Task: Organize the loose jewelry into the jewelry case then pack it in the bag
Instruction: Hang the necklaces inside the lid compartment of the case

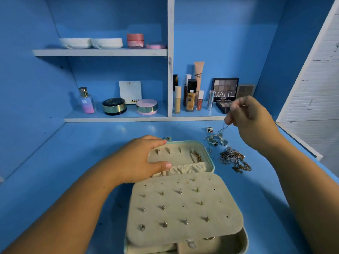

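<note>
An open beige jewelry case (207, 158) lies on the blue desk. Its earring flap (183, 208) holds several studs, and a gold chain (197, 156) hangs in the lid. My left hand (141, 158) rests on the lid's left side, fingers along the far rim and thumb on the elastic pocket. My right hand (247, 114) is raised to the right of the case and pinches a thin silver chain (224, 127) that dangles toward a cluster of rings (215, 140). A tangle of loose chains (233, 159) lies right of the case. No bag is in view.
Cosmetics fill the shelf behind: a perfume bottle (85, 100), compacts (114, 106), foundation bottles (190, 96) and an eyeshadow palette (225, 89). White bowls (90, 43) and a pink jar (135, 40) sit on the upper shelf. A white wall edge (300, 142) borders the desk's right.
</note>
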Motion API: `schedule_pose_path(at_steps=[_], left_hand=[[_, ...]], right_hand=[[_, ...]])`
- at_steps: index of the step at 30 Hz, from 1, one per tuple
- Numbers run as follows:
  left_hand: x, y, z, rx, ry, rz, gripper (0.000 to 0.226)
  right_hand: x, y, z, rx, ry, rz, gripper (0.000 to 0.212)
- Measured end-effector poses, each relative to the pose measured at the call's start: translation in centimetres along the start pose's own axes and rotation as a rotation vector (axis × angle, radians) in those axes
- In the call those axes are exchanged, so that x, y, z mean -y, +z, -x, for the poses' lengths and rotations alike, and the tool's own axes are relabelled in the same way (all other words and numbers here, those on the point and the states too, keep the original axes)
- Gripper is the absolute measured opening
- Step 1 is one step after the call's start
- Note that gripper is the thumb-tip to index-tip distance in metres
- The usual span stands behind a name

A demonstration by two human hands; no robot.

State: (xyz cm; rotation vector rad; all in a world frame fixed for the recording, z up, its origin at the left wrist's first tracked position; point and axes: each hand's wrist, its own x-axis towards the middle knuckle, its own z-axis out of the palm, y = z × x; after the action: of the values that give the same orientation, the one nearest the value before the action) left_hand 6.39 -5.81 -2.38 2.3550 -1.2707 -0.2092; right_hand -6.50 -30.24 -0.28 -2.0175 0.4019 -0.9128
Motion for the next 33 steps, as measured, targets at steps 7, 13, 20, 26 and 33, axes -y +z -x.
schedule_pose_path(at_steps=[7,13,20,26,33], left_hand=[[-1.1,-0.1,0.2,-0.237,0.117,0.158,0.054],[-2.3,0.2,0.2,-0.205,0.186,0.297,0.038],[-2.6,0.5,0.1,-0.242,0.177,0.403,0.006],[-2.3,0.2,-0.3,-0.285,0.013,0.600,0.006],[-2.6,0.0,-0.4,-0.221,-0.108,0.793,0.008]], right_hand=[[3.4,2.7,2.4,0.239,-0.181,-0.129,0.010],[3.7,4.6,4.2,0.385,-0.280,-0.026,0.004],[3.8,4.9,4.2,0.306,-0.311,-0.011,0.006],[3.0,5.1,3.8,0.305,-0.105,-0.152,0.012],[3.5,5.1,3.4,0.333,0.124,-0.601,0.010]])
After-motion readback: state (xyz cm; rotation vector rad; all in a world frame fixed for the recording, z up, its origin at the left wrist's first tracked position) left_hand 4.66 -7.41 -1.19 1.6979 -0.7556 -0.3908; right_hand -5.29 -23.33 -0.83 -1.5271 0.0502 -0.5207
